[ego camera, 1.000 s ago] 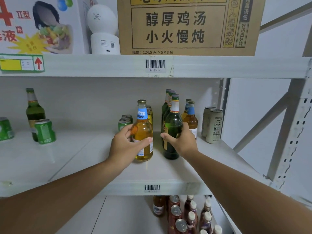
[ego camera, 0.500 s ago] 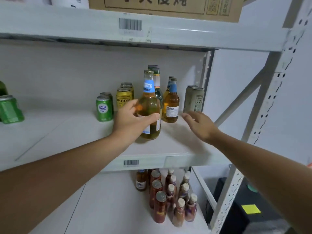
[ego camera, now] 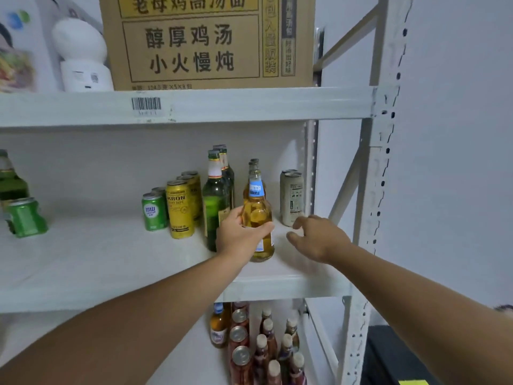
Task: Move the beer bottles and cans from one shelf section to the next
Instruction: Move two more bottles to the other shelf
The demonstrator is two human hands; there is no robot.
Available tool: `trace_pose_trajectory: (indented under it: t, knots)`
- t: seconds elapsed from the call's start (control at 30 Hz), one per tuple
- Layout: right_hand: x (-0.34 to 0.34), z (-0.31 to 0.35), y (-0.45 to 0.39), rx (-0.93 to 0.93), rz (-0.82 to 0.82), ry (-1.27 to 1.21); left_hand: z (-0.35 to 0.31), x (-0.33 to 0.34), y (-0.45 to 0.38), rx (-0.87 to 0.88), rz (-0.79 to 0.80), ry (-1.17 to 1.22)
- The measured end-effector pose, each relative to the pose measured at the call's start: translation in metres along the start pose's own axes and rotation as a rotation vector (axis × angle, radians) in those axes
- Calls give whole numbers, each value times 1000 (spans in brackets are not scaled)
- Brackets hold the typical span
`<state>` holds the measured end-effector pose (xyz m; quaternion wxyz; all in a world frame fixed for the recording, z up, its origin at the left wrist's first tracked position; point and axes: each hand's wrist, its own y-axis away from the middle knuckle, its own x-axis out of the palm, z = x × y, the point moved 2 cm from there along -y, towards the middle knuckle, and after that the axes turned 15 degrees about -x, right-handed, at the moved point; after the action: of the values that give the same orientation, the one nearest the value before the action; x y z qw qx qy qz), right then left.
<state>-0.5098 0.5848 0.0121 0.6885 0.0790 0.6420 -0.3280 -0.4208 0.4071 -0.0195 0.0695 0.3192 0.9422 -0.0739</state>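
Note:
My left hand (ego camera: 241, 237) grips an amber beer bottle with a blue neck label (ego camera: 257, 209), standing on the middle shelf (ego camera: 277, 284) near its front right. My right hand (ego camera: 319, 237) hovers just right of it, fingers relaxed and holding nothing, in front of two pale cans (ego camera: 291, 198). Left of the amber bottle stand several green bottles (ego camera: 216, 201), yellow cans (ego camera: 180, 209) and green cans (ego camera: 154, 211). More amber bottles (ego camera: 254, 165) stand behind the held one, mostly hidden.
At the far left of the shelf sit a green can (ego camera: 26, 218) and a green bottle (ego camera: 11, 184). A cardboard box (ego camera: 205, 43) rests on the upper shelf. Several bottles and cans (ego camera: 258, 345) fill the lower shelf. A white upright post (ego camera: 374, 190) bounds the right side.
My right hand let go of the green bottle and opened. My left hand carried the amber bottle to the right of the green bottles. The camera view shifted.

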Motion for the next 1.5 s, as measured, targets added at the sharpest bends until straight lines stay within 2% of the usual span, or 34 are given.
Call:
trace_pose_trajectory:
  t: [0.53,0.83,1.07,1.27,1.43,1.5]
  knots:
    - [14,-4,-18,-33,-18,-89,-12,47,-72,-110,-182,-267]
    - [11,-13,-15,-7,-38,-69,-4,47,-82,-58,-137,-237]
    - [8,-9,-15,-3,-32,-78,6,37,-61,-33,-27,-271]
    - [7,-5,-13,-29,16,-110,15,8,-23,53,102,-414]
    - [12,6,-17,-100,24,-148,10,-55,-4,92,161,-576]
    - [14,17,-20,-145,22,-164,7,-86,2,128,125,-678]
